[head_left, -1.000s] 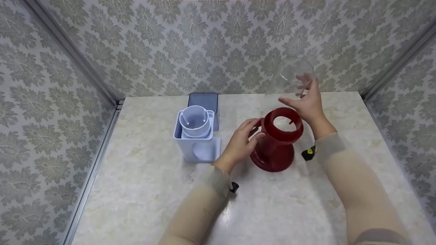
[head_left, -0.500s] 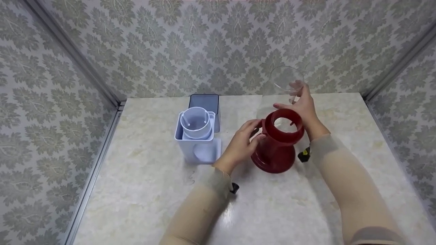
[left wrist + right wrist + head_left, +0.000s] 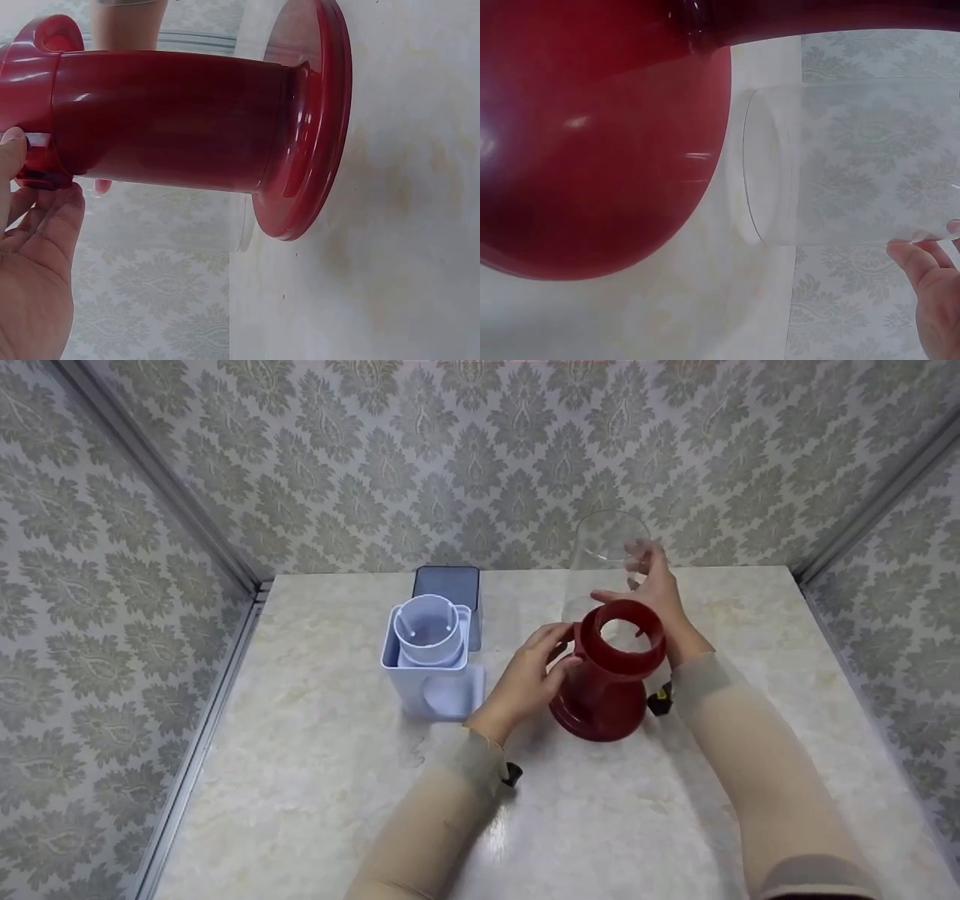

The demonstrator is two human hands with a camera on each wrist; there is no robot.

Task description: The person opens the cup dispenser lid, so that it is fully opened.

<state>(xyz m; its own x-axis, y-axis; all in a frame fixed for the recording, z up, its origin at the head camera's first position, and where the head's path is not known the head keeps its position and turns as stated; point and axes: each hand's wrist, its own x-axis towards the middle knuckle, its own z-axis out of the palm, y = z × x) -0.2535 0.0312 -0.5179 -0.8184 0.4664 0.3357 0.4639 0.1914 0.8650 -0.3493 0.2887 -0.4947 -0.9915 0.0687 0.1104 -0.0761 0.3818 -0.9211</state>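
In the head view a red plastic stand (image 3: 600, 701) stands upright, with a wide round base and an open collar on top. My left hand (image 3: 529, 675) grips its collar from the left; the left wrist view shows the thumb and fingers (image 3: 66, 214) pinching a lug there. Behind the stand, my right hand (image 3: 658, 592) holds a clear cylinder (image 3: 596, 577) with an open top, fingers and thumb around its right side. In the right wrist view the cylinder's bottom rim is close over the table. The stand hides part of the cylinder's lower end in the head view.
Left of the stand is a pale blue plastic body (image 3: 431, 682) with a round cup (image 3: 429, 634) set in its square top. A dark translucent square container (image 3: 448, 585) stands behind it. The marbled table (image 3: 315, 780) ends at patterned wall panels (image 3: 360, 472).
My right hand has carried the clear cylinder left and down, behind the red stand. My left hand keeps its grip on the stand, which stays in place.
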